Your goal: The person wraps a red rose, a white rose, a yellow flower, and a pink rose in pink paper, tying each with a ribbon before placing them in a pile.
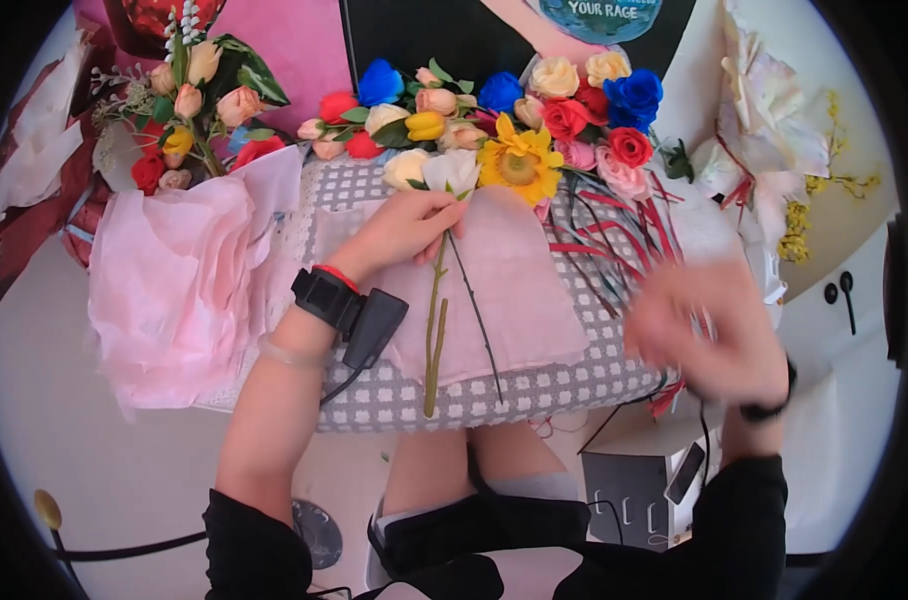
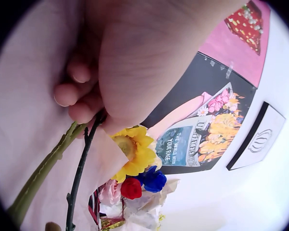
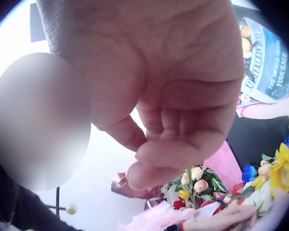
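My left hand [image 1: 404, 235] pinches flower stems between thumb and fingers over a sheet of pink wrapping paper [image 1: 534, 330]. A white flower [image 1: 452, 172] shows just past the fingertips, with a cream flower [image 1: 406, 169] beside it. Below the hand hang a thick green stem [image 2: 38, 180] and a thin dark stem [image 2: 78, 178], spread slightly apart. To the right, my right hand [image 1: 699, 325] is raised and blurred, its fingers loosely curled and holding nothing. Near the left hand lies a yellow sunflower-like bloom [image 1: 519, 163].
Red, blue and peach flowers [image 1: 384, 85] line the back of the checked cloth [image 1: 374, 400]. Stacked pink paper [image 1: 174, 300] lies left, below a mixed bunch [image 1: 199, 100]. Red and dark stems [image 1: 614, 235] fan out at right, near a white-wrapped bouquet [image 1: 764, 120].
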`<state>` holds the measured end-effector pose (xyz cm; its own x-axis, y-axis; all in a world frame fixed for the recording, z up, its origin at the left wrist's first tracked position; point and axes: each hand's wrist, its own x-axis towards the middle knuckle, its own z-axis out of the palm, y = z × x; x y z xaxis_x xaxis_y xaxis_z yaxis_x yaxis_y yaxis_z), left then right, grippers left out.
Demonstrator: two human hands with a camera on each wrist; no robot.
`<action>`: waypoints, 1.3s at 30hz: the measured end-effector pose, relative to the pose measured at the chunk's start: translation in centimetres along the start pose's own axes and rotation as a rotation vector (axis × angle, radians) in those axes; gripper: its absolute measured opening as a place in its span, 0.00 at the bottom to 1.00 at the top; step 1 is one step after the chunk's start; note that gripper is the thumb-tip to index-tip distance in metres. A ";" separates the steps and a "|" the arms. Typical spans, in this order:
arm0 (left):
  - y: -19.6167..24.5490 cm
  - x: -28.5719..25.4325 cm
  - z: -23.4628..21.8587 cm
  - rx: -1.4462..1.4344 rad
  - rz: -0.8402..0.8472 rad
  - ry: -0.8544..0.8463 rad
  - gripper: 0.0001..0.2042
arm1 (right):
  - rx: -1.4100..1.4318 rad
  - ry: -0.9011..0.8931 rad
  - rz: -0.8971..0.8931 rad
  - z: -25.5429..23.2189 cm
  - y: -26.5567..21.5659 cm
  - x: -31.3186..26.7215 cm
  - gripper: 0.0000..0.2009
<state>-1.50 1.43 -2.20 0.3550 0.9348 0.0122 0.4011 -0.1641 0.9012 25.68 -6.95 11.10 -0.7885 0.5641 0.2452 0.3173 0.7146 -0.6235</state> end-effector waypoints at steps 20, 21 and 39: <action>-0.2 -0.6 0.1 0.218 0.135 0.125 0.12 | 0.110 -0.527 1.000 19.0 3.7 -46.0 0.13; -0.1 -0.6 0.1 0.211 0.127 0.102 0.12 | 0.101 -0.520 1.006 19.4 3.4 -46.2 0.13; 0.3 -0.7 0.1 0.243 0.061 0.049 0.14 | -0.173 -0.393 1.044 22.4 2.7 -45.6 0.13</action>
<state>-1.55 0.74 -1.95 0.3464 0.9338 0.0899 0.5732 -0.2865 0.7677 50.73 -39.98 -18.38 -0.1963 0.7715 -0.6052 0.9628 0.0348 -0.2679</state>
